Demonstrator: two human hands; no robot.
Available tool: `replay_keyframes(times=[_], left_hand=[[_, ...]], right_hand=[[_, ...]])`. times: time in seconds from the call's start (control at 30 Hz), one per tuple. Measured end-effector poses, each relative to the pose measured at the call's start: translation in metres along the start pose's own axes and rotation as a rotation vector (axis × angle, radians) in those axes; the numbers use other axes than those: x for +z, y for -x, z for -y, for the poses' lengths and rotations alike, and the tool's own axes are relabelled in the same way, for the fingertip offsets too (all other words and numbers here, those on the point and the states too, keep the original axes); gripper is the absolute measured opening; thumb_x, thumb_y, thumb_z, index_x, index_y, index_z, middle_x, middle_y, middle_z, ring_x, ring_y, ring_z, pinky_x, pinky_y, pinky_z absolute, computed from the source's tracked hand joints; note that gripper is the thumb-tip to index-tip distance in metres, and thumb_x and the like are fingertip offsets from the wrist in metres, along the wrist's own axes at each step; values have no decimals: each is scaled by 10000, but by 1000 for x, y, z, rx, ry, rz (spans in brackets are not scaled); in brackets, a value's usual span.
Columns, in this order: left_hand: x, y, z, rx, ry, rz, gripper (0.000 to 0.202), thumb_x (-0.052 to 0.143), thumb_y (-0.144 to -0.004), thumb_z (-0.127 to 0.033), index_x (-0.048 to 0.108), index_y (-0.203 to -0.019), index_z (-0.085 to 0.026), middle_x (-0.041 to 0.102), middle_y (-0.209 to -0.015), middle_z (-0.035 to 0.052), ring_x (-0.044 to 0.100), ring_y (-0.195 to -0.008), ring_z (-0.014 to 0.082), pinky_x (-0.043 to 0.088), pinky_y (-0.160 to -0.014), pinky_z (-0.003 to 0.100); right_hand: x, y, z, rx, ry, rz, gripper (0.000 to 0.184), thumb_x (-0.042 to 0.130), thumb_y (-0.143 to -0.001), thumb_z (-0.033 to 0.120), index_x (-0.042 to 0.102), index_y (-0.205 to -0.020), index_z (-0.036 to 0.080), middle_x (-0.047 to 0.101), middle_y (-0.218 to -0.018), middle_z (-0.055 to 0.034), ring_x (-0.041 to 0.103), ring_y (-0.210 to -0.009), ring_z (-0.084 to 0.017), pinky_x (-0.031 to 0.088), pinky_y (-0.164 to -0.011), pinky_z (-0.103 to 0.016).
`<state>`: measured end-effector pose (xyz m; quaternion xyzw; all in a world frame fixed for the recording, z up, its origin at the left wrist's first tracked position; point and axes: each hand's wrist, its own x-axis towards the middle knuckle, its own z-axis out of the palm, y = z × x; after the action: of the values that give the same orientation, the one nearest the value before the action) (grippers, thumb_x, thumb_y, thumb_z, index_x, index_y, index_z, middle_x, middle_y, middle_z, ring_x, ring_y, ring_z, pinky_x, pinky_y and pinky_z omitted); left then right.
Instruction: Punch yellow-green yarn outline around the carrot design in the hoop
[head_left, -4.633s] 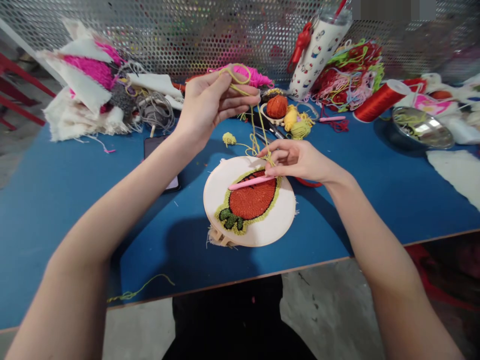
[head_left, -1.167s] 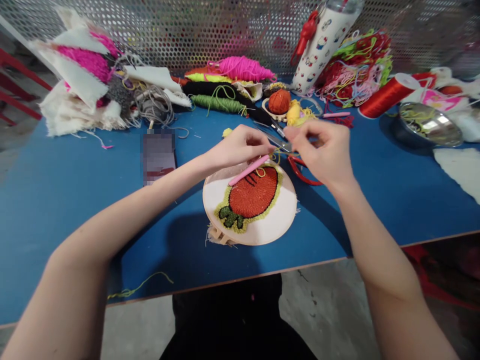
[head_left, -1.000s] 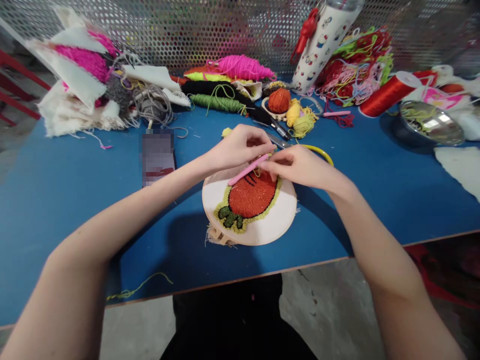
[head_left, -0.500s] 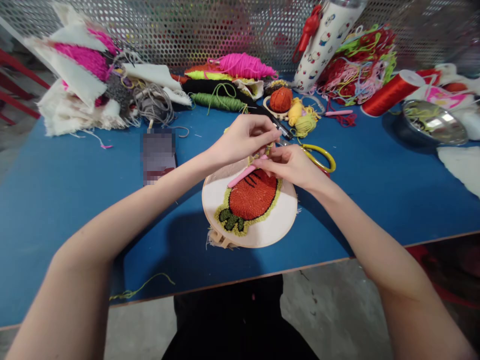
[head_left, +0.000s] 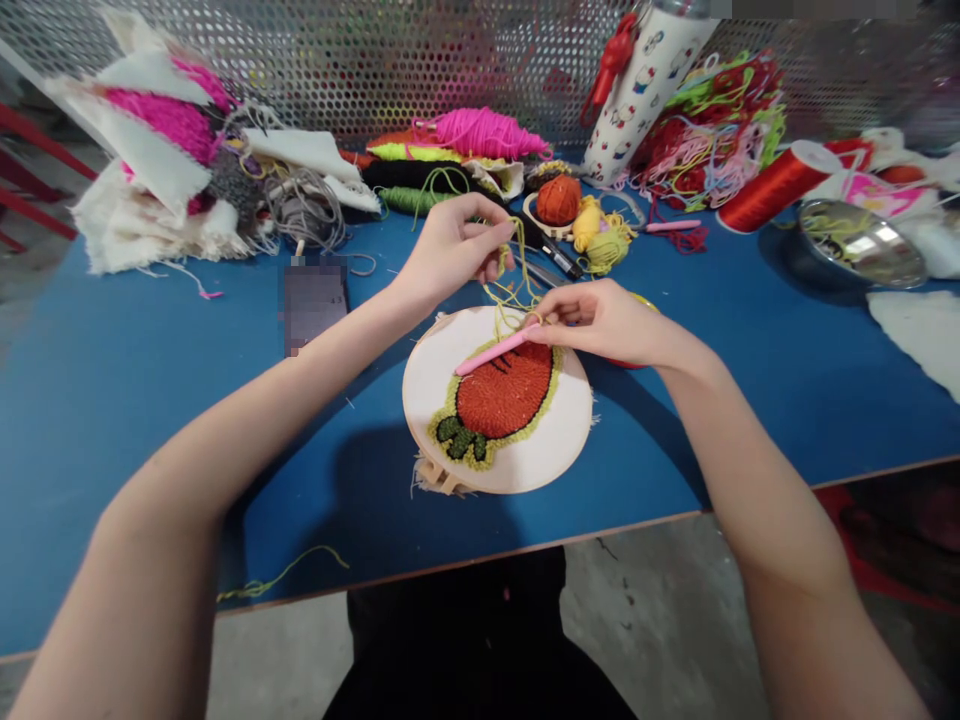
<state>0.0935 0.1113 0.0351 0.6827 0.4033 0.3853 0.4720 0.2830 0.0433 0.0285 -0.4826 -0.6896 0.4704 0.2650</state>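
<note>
Hands working yellow-green yarn over an embroidery hoop (head_left: pixel 442 385) on a blue table (head_left: pixel 150 400).

Fingers of the right hand (head_left: pixel 607 322) are pinching the far end of a pink punch needle (head_left: pixel 495 350), which is lying slanted across the top of the orange carrot design (head_left: pixel 502 390) stretched in the hoop near the table's front edge. The left hand (head_left: pixel 450 250) is hovering just beyond the hoop, its fingers curling closed around a strand of yellow-green yarn (head_left: pixel 517 275) that is looping down to the needle's held end. A blurred-out phone (head_left: pixel 313 300) is lying left of the hoop. Skeins of pink yarn (head_left: pixel 480 130), an orange yarn ball (head_left: pixel 557 198), a red thread spool (head_left: pixel 776 185), a metal bowl (head_left: pixel 859 250) and a patterned tumbler (head_left: pixel 645 85) are crowding the far side by a perforated metal screen (head_left: pixel 375 50).
</note>
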Motion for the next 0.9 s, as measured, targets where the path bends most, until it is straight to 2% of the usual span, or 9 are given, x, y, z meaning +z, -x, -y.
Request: replay_keyframes(times=[0.13, 0.23, 0.4, 0.47, 0.53, 0.67, 0.77, 0.83, 0.9], left_hand=[[-8, -8, 6, -43, -19, -13, 73, 566, -896, -148, 560, -823, -155, 576, -614, -20, 519, -521, 71, 468, -586, 240], [-15, -11, 8, -100, 2, 17, 51, 583, -843, -107, 594, -808, -143, 561, -599, -20, 513, -530, 79, 461, -604, 257], [-24, -11, 3, -115, 40, 28, 147, 596, -761, -63, 632, -875, -148, 649, -704, 4, 555, -590, 90, 459, -628, 258], [-27, -12, 2, -113, 16, 32, 139, 588, -760, -74, 636, -864, -154, 647, -710, 1, 563, -610, 95, 457, -632, 261], [-32, -16, 4, -101, -62, -12, 111, 575, -773, -96, 626, -844, -164, 621, -684, -8, 557, -623, 105, 449, -625, 268], [-47, -23, 16, -6, -318, -223, 78, 574, -785, -118, 573, -807, -193, 549, -632, -28, 528, -680, 129, 422, -649, 298], [-57, -23, 22, 111, -533, -276, 168, 607, -717, -93, 563, -815, -223, 594, -769, 36, 576, -870, 234, 437, -831, 412], [-57, -20, 22, 234, -685, -213, 224, 616, -694, -119, 587, -886, -230, 630, -936, 96, 574, -1008, 309, 425, -921, 476], [-48, -15, 18, 336, -697, -27, 307, 633, -701, -180, 607, -1005, -209, 642, -1072, 114, 598, -1015, 302, 462, -902, 454]], right_hand=[[-6, 1, -1, -10, 10, 40, 236, 778, -731, 432, 741, -806, 212, 728, -808, -34, 615, -717, -152, 517, -708, -334], [-7, 2, 2, -20, -5, 27, 232, 762, -751, 433, 736, -811, 210, 737, -815, -32, 628, -726, -149, 513, -712, -324], [-8, 0, 3, -23, -13, -35, 237, 769, -747, 421, 716, -785, 193, 709, -749, -22, 587, -656, -123, 476, -648, -302], [-10, -1, 2, -18, -11, -79, 244, 769, -747, 417, 696, -757, 185, 670, -690, -11, 547, -603, -107, 446, -590, -288], [-11, -2, 2, -1, -13, -137, 253, 748, -769, 416, 670, -738, 177, 620, -635, 2, 499, -553, -91, 401, -527, -273], [-13, -1, 4, 27, -45, -175, 224, 730, -785, 373, 634, -756, 173, 571, -625, 14, 466, -538, -79, 377, -508, -260], [-12, 0, 7, 7, -75, -114, 205, 730, -771, 352, 625, -761, 177, 592, -691, 3, 478, -571, -85, 408, -550, -267], [-10, 0, 9, -33, -80, -92, 201, 730, -761, 350, 622, -764, 180, 616, -748, -9, 497, -614, -96, 434, -598, -280], [-9, 1, 10, -67, -73, -89, 197, 731, -753, 347, 620, -766, 184, 631, -779, -16, 526, -668, -115, 457, -658, -297]])
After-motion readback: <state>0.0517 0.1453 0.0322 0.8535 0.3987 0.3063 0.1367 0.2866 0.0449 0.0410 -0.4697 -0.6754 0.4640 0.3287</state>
